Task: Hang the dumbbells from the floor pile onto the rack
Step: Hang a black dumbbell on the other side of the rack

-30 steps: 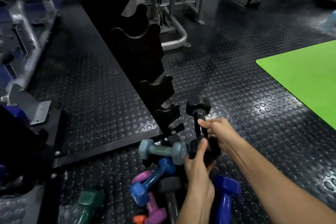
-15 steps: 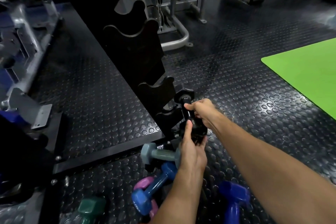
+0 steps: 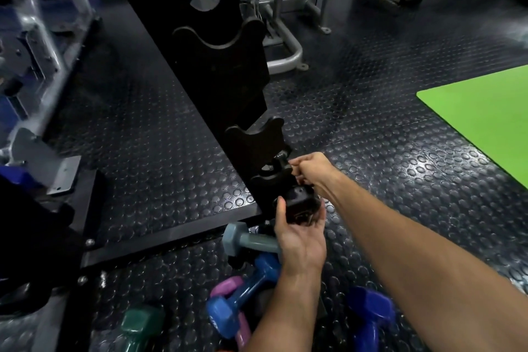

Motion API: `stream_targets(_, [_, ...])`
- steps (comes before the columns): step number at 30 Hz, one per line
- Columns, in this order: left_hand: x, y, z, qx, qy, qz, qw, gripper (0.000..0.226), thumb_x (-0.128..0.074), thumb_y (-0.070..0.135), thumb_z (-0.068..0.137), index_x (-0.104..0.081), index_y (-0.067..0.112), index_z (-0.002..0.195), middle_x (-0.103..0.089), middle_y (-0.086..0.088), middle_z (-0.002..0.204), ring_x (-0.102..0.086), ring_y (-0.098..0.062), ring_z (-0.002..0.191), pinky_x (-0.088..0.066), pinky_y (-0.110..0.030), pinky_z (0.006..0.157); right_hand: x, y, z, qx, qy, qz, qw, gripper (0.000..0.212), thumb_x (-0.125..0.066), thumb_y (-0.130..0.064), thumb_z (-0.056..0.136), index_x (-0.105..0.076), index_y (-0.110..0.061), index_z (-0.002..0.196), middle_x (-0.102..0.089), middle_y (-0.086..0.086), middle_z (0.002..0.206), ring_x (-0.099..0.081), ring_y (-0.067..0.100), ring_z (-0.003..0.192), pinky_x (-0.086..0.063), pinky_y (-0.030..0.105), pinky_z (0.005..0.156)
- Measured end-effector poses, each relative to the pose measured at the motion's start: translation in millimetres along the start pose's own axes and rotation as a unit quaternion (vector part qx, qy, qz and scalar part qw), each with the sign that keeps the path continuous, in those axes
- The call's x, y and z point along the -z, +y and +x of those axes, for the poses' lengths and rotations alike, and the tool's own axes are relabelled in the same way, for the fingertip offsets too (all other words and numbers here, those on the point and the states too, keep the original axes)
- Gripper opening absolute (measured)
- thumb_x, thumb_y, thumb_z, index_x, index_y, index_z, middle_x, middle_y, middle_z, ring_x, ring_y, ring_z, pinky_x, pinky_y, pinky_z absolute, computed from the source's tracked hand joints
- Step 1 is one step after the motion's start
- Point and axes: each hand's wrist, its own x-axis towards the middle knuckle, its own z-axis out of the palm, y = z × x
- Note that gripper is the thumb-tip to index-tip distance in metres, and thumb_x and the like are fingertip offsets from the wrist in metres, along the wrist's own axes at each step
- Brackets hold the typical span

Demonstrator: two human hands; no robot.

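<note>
While both hands grip it, left hand low, right hand high, the black dumbbell sits in the rack cradle.

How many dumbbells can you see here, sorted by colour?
Black: 1, held at the rack by the left hand and right hand
Grey: 1
Blue: 1
Pink: 1
Green: 1
Purple: 1
Total: 6 in plain view; others may be hidden under the arms.
</note>
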Motion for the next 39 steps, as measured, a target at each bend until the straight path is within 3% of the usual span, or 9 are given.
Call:
stream_targets(6, [-18.4,2.6,8.2,0.06,0.096,-0.062,0.992,0.07,-0.043,0.064,0.096,-0.061,0.006,0.131,-0.063,-0.023,0.123,-0.059,-0.036,0.1,-0.051,-0.044,0.088,-0.6,-1.7,-4.2,-0.016,0.009,0.038,0.999,0.027,-0.061,0.017,0.085,-0.074,0.003,0.103,-0.067,0.009,0.078,-0.055,0.015,0.055,-0.053,0.027,0.059])
stream_targets(10, [-26.4,5.2,4.3,0.096,0.127,-0.084,0.984,0.071,-0.05,0.066,0.093,-0.062,0.003,0.124,-0.062,-0.026,0.124,-0.061,-0.039,0.113,-0.048,-0.049,0.105,-4.9,2.4,-4.8,-0.02,0.006,0.028,0.999,0.029,-0.055,0.02,0.084,-0.071,-0.004,0.082,-0.066,0.008,0.072,-0.056,0.017,0.057,-0.051,0.026,0.054])
stream_targets(13, [-21.5,1.1,-1.2,0.062,0.121,-0.036,0.99,0.061,-0.065,0.048,0.092,-0.06,0.001,0.129,-0.064,-0.025,0.124,-0.062,-0.037,0.116,-0.044,-0.049,0.112,-17.9,5.9,-4.3,-0.027,0.037,0.009,0.999,0.037,-0.053,0.014,0.082,-0.058,-0.014,0.059,-0.057,0.006,0.058,-0.052,0.019,0.053,-0.045,0.028,0.048])
stream_targets(18, [-15.8,6.9,4.8,0.073,0.144,-0.012,0.987,0.061,-0.053,0.055,0.098,-0.056,0.002,0.128,-0.062,-0.023,0.108,-0.059,-0.034,0.107,-0.041,-0.049,0.113,-26.5,24.2,-9.7,-0.038,0.059,0.042,0.997,0.035,-0.055,0.009,0.085,-0.061,-0.013,0.058,-0.057,0.002,0.05,-0.05,0.013,0.04,-0.04,0.019,0.038])
stream_targets(22, [-10.1,7.1,0.3,0.077,0.141,0.034,0.986,0.072,-0.052,0.061,0.094,-0.043,-0.002,0.128,-0.057,-0.03,0.121,-0.065,-0.036,0.099,-0.046,-0.052,0.105,-17.0,21.7,-4.9,-0.019,0.016,0.024,0.999,0.039,-0.055,0.013,0.089,-0.065,-0.011,0.06,-0.065,0.005,0.057,-0.059,0.016,0.052,-0.053,0.025,0.049])
stream_targets(27, [6.2,1.5,-10.3,0.079,0.106,0.152,0.979,0.086,-0.05,0.067,0.091,-0.047,-0.006,0.136,-0.06,-0.024,0.127,-0.06,-0.036,0.122,-0.045,-0.049,0.108,-8.1,24.6,-10.4,0.018,-0.048,0.023,0.998,0.033,-0.059,0.015,0.091,-0.07,-0.01,0.072,-0.073,0.007,0.074,-0.071,0.023,0.08,-0.059,0.042,0.093])
stream_targets(30, [17.8,-1.9,-21.8,0.071,0.11,0.22,0.967,0.086,-0.051,0.066,0.091,-0.044,-0.003,0.143,-0.056,-0.024,0.14,-0.057,-0.036,0.128,-0.044,-0.049,0.109,7.9,30.7,-22.8,0.04,-0.036,0.03,0.998,0.012,-0.069,-0.002,0.094,-0.074,-0.007,0.102,-0.075,0.01,0.092,-0.069,0.022,0.087,-0.057,0.038,0.088])
stream_targets(35, [55.1,-8.8,-52.7,0.044,0.103,0.362,0.925,0.068,-0.05,0.062,0.096,-0.051,0.011,0.142,-0.066,-0.01,0.129,-0.065,-0.022,0.114,-0.047,-0.045,0.107,51.2,58.4,-74.4,0.05,0.028,0.002,0.998,0.019,-0.066,-0.015,0.098,-0.07,-0.016,0.117,-0.073,0.0,0.108,-0.069,0.01,0.093,-0.051,0.022,0.075])
stream_targets(39, [86.7,-17.6,-70.1,0.057,0.112,0.426,0.896,0.05,-0.051,0.054,0.099,-0.059,0.018,0.132,-0.067,-0.007,0.128,-0.063,-0.022,0.116,-0.046,-0.044,0.107,74.8,99.5,-122.8,0.031,0.047,-0.014,0.998,0.017,-0.062,-0.017,0.1,-0.067,-0.026,0.113,-0.07,-0.003,0.114,-0.067,0.013,0.107,-0.055,0.032,0.095])
